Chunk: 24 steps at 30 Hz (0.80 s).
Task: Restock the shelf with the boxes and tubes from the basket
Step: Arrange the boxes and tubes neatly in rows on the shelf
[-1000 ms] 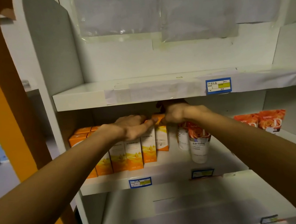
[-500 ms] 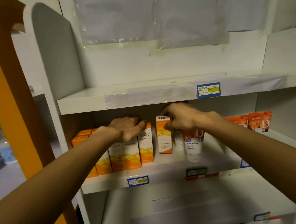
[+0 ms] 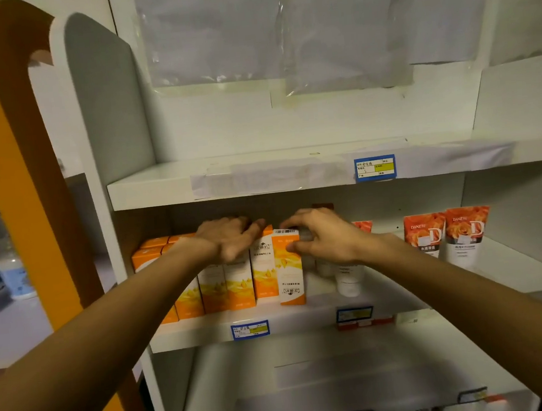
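Observation:
Several orange-and-white boxes (image 3: 224,284) stand in a row on the left half of the middle shelf (image 3: 308,315). My left hand (image 3: 229,239) lies flat over the tops of these boxes. My right hand (image 3: 319,237) pinches the top of one orange box (image 3: 289,270), which stands upright at the right end of the row, slightly forward of the others. White tubes with orange rose caps (image 3: 447,237) stand at the right of the same shelf. One more tube (image 3: 348,281) is partly hidden behind my right wrist. The basket is out of view.
The upper shelf (image 3: 260,176) carries a blue price tag (image 3: 374,168) on its taped front edge. The lower shelf (image 3: 348,378) is white, with tags along its front. An orange frame post (image 3: 26,184) rises at the left. Plastic sheets (image 3: 278,30) hang on the back wall.
My right hand has brought the orange box forward and left, up against the row's right end. The left hand stayed on the box tops. The camera moved closer.

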Each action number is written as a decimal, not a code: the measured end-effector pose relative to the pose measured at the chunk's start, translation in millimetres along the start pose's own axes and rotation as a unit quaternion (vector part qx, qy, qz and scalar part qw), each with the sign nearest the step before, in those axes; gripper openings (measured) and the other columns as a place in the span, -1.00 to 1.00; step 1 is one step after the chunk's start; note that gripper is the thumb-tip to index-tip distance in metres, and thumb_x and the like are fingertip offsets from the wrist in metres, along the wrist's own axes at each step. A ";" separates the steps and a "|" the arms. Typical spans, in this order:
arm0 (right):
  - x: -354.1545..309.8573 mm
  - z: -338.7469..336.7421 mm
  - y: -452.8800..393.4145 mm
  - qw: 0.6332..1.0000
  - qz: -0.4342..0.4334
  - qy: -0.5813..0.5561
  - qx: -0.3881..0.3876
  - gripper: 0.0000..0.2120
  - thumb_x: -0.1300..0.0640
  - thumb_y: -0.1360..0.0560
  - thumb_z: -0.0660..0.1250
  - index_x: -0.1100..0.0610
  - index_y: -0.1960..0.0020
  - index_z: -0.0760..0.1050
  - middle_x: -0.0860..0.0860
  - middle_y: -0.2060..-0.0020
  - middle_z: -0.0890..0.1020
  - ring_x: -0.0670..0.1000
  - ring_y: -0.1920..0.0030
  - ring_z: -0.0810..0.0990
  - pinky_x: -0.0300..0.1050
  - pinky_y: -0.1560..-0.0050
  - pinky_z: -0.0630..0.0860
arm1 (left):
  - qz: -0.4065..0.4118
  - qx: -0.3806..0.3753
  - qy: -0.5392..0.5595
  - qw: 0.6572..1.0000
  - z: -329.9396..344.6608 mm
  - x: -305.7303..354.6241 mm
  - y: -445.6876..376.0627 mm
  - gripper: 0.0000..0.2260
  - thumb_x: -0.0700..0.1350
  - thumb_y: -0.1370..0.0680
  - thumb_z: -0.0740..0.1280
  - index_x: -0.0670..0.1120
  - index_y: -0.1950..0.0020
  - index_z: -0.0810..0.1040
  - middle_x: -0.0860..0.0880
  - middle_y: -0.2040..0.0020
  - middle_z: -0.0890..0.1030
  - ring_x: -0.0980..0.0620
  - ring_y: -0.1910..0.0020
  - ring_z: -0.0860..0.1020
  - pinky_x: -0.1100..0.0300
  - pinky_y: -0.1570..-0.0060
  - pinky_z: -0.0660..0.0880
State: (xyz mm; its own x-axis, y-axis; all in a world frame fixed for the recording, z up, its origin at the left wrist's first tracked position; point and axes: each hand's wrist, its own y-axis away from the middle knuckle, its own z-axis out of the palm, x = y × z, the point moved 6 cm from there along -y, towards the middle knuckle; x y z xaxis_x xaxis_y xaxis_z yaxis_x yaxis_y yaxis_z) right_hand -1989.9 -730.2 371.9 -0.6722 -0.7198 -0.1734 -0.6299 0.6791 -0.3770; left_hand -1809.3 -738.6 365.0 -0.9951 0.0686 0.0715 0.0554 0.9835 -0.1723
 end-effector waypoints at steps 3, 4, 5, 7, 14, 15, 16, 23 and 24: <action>-2.3 4.9 -0.7 0.999 -0.007 0.001 0.032 -0.56 -0.04 -0.55 0.37 0.02 -0.40 0.46 -0.05 -0.21 0.56 -0.04 -0.22 0.51 -0.06 -0.25 0.46 | 0.000 0.021 0.010 1.000 -6.5 0.6 4.9 -0.40 0.31 -0.63 -0.16 0.06 -0.48 0.37 -0.05 -0.40 0.50 -0.10 -0.35 0.46 0.02 -0.29 0.38; -1.5 6.1 -0.2 0.999 -0.007 -0.008 0.041 -0.56 -0.02 -0.55 0.37 0.01 -0.40 0.45 -0.06 -0.21 0.55 -0.04 -0.22 0.50 -0.04 -0.26 0.47 | 0.002 0.026 0.014 1.000 -8.4 0.4 6.1 -0.42 0.29 -0.64 -0.16 0.06 -0.49 0.37 -0.05 -0.41 0.49 -0.10 -0.36 0.45 0.02 -0.29 0.37; 0.0 7.2 1.1 0.999 -0.005 -0.018 0.046 -0.56 0.00 -0.55 0.38 0.01 -0.40 0.45 -0.07 -0.22 0.54 -0.06 -0.22 0.50 -0.03 -0.26 0.48 | 0.003 0.026 0.018 1.000 -9.2 -0.1 7.4 -0.44 0.28 -0.65 -0.15 0.06 -0.48 0.37 -0.05 -0.42 0.48 -0.10 -0.36 0.45 0.02 -0.29 0.36; 4.2 8.2 4.3 0.998 -0.005 -0.031 0.054 -0.57 0.03 -0.54 0.39 0.01 -0.40 0.46 -0.08 -0.22 0.54 -0.07 -0.22 0.50 -0.05 -0.24 0.50 | 0.009 0.017 0.017 1.000 -8.2 -1.0 8.4 -0.47 0.26 -0.66 -0.13 0.08 -0.46 0.38 -0.05 -0.40 0.49 -0.09 -0.34 0.46 0.03 -0.27 0.37; 2.2 10.8 4.7 0.997 -0.013 -0.026 0.073 -0.56 -0.08 -0.54 0.37 -0.03 -0.39 0.47 -0.09 -0.24 0.57 -0.07 -0.29 0.47 0.12 -0.45 0.27 | 0.034 0.016 -0.029 0.999 -0.3 -0.5 4.8 -0.54 0.22 -0.67 -0.05 0.10 -0.49 0.34 -0.07 -0.44 0.43 -0.11 -0.39 0.41 0.00 -0.34 0.34; -1.0 10.7 3.3 0.997 -0.023 0.007 0.077 -0.57 -0.11 -0.55 0.35 -0.05 -0.39 0.47 -0.10 -0.26 0.56 -0.07 -0.33 0.44 0.17 -0.51 0.13 | 0.035 0.014 -0.026 0.999 -0.7 -1.4 4.6 -0.54 0.22 -0.67 -0.05 0.10 -0.48 0.35 -0.06 -0.43 0.44 -0.11 -0.39 0.41 0.00 -0.34 0.35; -4.4 10.7 2.2 0.995 -0.036 0.036 0.081 -0.57 -0.14 -0.56 0.32 -0.07 -0.39 0.47 -0.10 -0.27 0.56 -0.07 -0.36 0.42 0.19 -0.53 0.04 | 0.036 0.010 -0.019 0.999 -1.5 -2.4 4.3 -0.55 0.22 -0.67 -0.03 0.11 -0.47 0.37 -0.06 -0.42 0.46 -0.11 -0.37 0.42 0.00 -0.32 0.36; -14.7 14.1 1.8 0.983 -0.089 0.117 0.114 -0.58 -0.15 -0.59 0.25 -0.02 -0.38 0.48 -0.04 -0.28 0.55 -0.01 -0.35 0.42 0.06 -0.49 0.08 | 0.018 -0.046 0.089 0.995 -7.7 -3.6 0.2 -0.60 0.18 -0.66 0.11 0.07 -0.44 0.45 -0.01 -0.40 0.50 -0.06 -0.34 0.46 0.02 -0.32 0.39; -12.6 14.0 2.5 0.982 -0.087 0.119 0.116 -0.59 -0.15 -0.59 0.25 -0.01 -0.38 0.49 -0.04 -0.27 0.55 0.00 -0.34 0.43 0.08 -0.49 0.09 | 0.018 -0.050 0.095 0.994 -7.7 -3.4 0.0 -0.60 0.17 -0.66 0.12 0.07 -0.44 0.45 -0.01 -0.40 0.50 -0.06 -0.35 0.46 0.01 -0.33 0.39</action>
State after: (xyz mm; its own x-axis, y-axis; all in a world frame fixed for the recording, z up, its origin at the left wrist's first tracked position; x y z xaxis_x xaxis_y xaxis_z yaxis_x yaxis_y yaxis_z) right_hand -1977.6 -721.5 360.4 -0.6516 -0.7491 0.1196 -0.6560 0.4773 -0.5848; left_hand -1805.3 -737.5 372.3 -0.9594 0.1250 0.2529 0.1079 0.9909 -0.0807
